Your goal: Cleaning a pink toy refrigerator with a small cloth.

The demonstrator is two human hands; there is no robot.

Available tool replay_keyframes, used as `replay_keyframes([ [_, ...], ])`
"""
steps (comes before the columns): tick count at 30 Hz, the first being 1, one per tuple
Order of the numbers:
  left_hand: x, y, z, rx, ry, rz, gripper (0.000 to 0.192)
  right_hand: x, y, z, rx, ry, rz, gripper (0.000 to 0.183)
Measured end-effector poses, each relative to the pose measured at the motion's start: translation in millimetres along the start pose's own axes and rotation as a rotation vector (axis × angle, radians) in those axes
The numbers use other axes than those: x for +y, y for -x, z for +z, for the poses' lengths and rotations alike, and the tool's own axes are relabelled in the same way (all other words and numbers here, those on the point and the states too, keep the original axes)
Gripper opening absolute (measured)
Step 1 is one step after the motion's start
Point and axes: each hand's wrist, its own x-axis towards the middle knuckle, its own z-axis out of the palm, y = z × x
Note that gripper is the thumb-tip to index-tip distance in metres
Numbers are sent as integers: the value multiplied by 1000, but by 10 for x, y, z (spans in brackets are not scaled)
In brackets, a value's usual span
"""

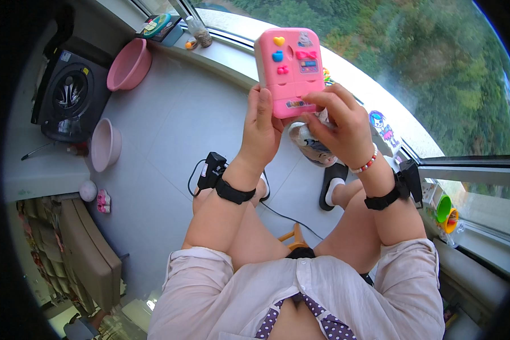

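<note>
A pink plastic toy case with rounded corners (290, 76) is held upright, its front facing me. Small raised shapes and stickers cover it: a yellow heart, a blue cup, a pink bow. My left hand (261, 123) grips its lower left side, thumb along the edge. The fingertips of my right hand (340, 121) are at its lower right part; the index finger touches the front near a sticker bearing writing. Whether the right hand also grips the case is unclear. Just below and behind the right hand is a white patterned bag or cloth item (312, 146), partly hidden.
A curved windowsill (233, 57) runs along the right, bearing a jar (202, 37) and toys (444, 208). At left stand a washing machine (70, 93) and pink basins (129, 66). A black cable (284, 216) crosses the tiled floor near a wooden stool (296, 238).
</note>
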Motion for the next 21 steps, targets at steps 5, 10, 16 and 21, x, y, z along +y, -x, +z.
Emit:
replay_keyframes([
  [5, 7, -6, 22, 75, -68, 90, 48, -23, 75, 56, -57, 210, -18, 34],
  [10, 51, 2, 0, -21, -13, -4, 61, -35, 88, 77, -66, 345, -26, 40],
  [16, 91, 10, 37, -137, 272, -240, 83, -53, 44, -8, -129, 247, -24, 39],
  [21, 83, 19, 44, -73, 235, -221, 81, -86, 3, -50, -120, 92, 48, 31],
])
